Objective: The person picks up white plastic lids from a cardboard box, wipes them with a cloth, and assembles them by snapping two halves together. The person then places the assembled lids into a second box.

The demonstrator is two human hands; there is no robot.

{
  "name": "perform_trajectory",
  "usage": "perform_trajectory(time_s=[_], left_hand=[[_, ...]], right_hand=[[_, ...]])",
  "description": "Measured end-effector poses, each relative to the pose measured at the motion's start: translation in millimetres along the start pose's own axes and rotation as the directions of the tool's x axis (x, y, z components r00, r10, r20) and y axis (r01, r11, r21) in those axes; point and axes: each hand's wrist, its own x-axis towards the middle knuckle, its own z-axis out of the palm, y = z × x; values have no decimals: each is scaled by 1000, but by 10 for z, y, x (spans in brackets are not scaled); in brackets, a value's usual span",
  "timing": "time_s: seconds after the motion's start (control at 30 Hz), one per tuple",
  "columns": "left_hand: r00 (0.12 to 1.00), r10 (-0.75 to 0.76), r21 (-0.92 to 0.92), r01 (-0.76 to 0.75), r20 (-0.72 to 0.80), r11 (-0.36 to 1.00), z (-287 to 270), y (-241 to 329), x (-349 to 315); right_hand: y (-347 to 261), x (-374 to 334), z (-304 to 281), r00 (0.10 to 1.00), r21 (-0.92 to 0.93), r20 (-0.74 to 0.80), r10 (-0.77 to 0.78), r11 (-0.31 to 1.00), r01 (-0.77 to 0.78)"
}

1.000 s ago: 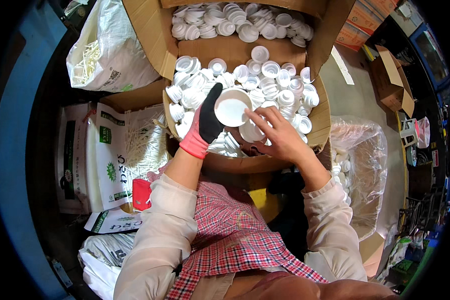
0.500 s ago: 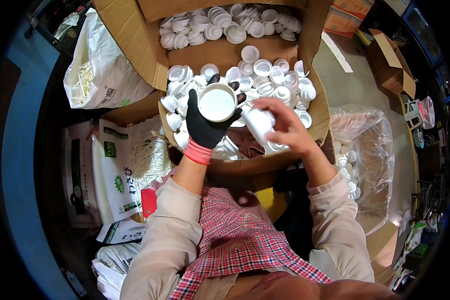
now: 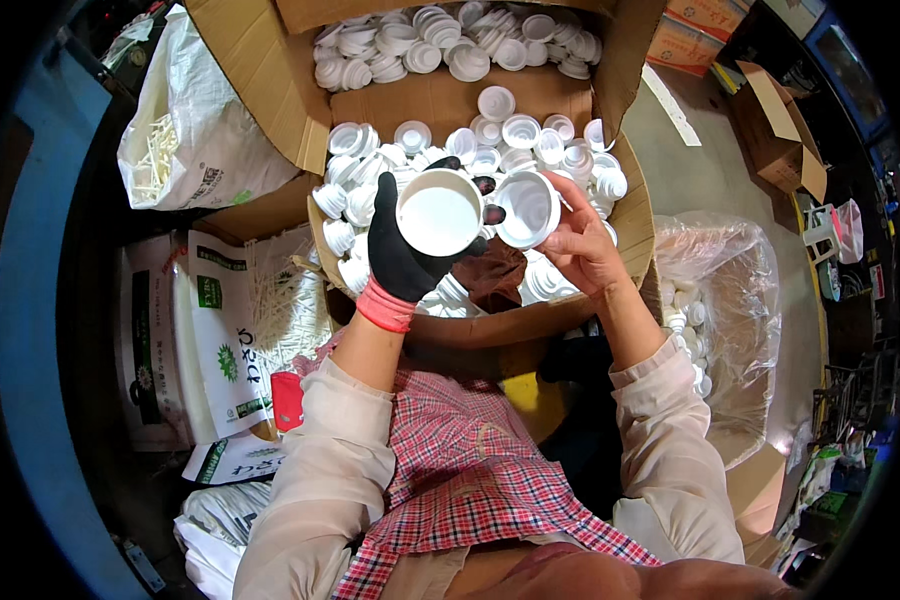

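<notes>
My left hand [image 3: 402, 248], in a black glove with a pink cuff, grips a round white cup-like piece [image 3: 439, 213] with its wide, pale-rimmed side up. Bare, my right hand [image 3: 588, 255] pinches a white plastic cap [image 3: 526, 209] by its edge, its hollow inside turned upward. The two pieces are side by side, close to the gloved fingertips; whether they touch I cannot tell. Beneath both hands is a big open cardboard box [image 3: 460, 105] heaped with white caps [image 3: 411, 137]. A crumpled brown piece [image 3: 492, 278] lies among them near the front wall.
To the right stands a box lined with clear plastic [image 3: 740, 300], white pieces inside. At left are a white woven sack [image 3: 205, 110] and a heap of thin white sticks [image 3: 292, 325] beside printed bags. An open carton [image 3: 780, 130] rests on the floor at far right.
My right hand has turned the cap from its side to hollow side up and brought it next to the cup-like piece. My left hand keeps its grip, barely shifting.
</notes>
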Motion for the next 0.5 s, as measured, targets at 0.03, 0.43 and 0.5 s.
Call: perform_trajectory(time_s=[0.03,0.43,0.5], left_hand=[[997,0,47,4,-83,999,-17,5,-8],[994,-16,265,44,-108,963,19,-5,-32],[993,120,795,-64,-11,603,-145,-68,-45]], right_hand=[[-11,-2,32,999,29,-21,42,999,-41],[-15,-47,342,835,-678,323,-446,506,533],[22,-58,442,817,-798,438,-375,257,546]])
